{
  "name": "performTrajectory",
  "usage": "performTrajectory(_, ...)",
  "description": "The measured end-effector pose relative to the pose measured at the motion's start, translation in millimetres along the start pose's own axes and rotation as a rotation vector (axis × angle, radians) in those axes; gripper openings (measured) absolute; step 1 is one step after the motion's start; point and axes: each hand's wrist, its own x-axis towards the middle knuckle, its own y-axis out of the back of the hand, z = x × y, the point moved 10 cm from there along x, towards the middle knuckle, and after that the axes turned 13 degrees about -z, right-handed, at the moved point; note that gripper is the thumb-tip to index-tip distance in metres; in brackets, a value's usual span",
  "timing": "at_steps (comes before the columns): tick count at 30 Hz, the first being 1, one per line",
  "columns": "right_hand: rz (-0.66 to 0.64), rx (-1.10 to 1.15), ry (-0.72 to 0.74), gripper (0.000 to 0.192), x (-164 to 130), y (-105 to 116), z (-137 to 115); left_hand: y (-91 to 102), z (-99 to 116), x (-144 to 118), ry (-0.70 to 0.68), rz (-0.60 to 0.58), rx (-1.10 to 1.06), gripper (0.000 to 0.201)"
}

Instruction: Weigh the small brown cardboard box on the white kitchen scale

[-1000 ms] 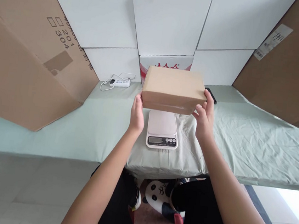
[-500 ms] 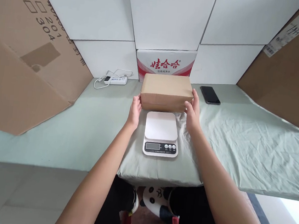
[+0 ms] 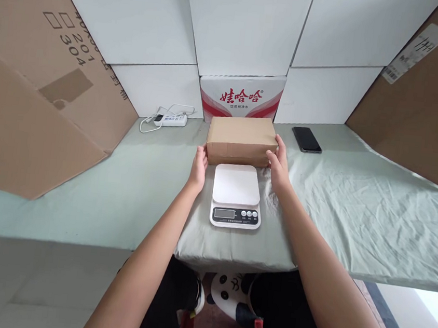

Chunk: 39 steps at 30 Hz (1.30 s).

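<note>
A closed brown cardboard box (image 3: 241, 135) sits at the back of the cloth, just behind the kitchen scale. My left hand (image 3: 199, 166) presses against its left end, fingers partly hidden behind the box. On the opposite end, my right hand (image 3: 279, 164) grips the near right corner, thumb on the front face. Between my forearms lies the white digital kitchen scale (image 3: 237, 187), with a bare platform, a dark display and round buttons facing me.
A black phone (image 3: 306, 140) lies to the right. At the back left is a white device with a cable (image 3: 171, 120). Large cardboard sheets (image 3: 52, 115) flank the table on both sides. A red-and-white printed carton (image 3: 242, 96) stands behind the box.
The cardboard box has come down slightly between my hands and now appears to rest on the cloth. The scale stays in place, and the view has shifted a little.
</note>
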Motion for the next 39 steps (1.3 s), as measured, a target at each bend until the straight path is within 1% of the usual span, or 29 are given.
performTrajectory(5, -0.011, 0.007, 0.002, 0.101, -0.4, -2.4, -2.4, 2.3, 0.0, 3.1, -0.01, 0.022, -0.005, 0.08)
performTrajectory(10, 0.031, 0.028, -0.005, 0.098, -2.4, 6.3, -1.4, 3.3, 4.0, 1.7, -0.036, 0.019, 0.003, 0.082)
performTrajectory(13, 0.042, 0.013, -0.001, 0.094, -4.4, 11.0, -0.5, 5.7, 3.3, -1.6, -0.004, 0.037, 0.006, 0.079)
performTrajectory(17, 0.035, -0.011, -0.039, 0.09, -8.0, 10.3, 1.2, 7.7, 1.9, -4.9, 0.066, 0.06, 0.007, 0.075)
performTrajectory(21, 0.027, -0.012, -0.072, 0.089, -9.4, 6.4, 3.1, 7.7, 4.0, -3.8, 0.075, 0.057, -0.002, 0.074)
performTrajectory(24, 0.045, -0.018, -0.08, 0.085, -9.1, 6.8, 7.0, 10.3, 1.5, -2.4, 0.083, 0.07, -0.013, 0.071)
performTrajectory(27, 0.046, 0.021, -0.064, 0.086, -8.3, 6.1, 11.7, 12.1, -2.4, -1.5, 0.089, 0.082, -0.025, 0.068)
performTrajectory(30, 0.039, 0.041, -0.036, 0.087, -8.1, 4.5, 13.6, 8.7, -4.3, 0.4, 0.079, 0.058, -0.035, 0.069)
performTrajectory(34, 0.023, -0.021, -0.023, 0.086, -8.9, 1.8, 13.5, 2.1, -2.8, 3.0, 0.029, 0.005, -0.041, 0.071)
performTrajectory(39, 0.025, -0.05, 0.003, 0.09, -11.2, 1.5, 9.7, 3.4, -0.7, 1.5, 0.023, -0.013, -0.019, 0.078)
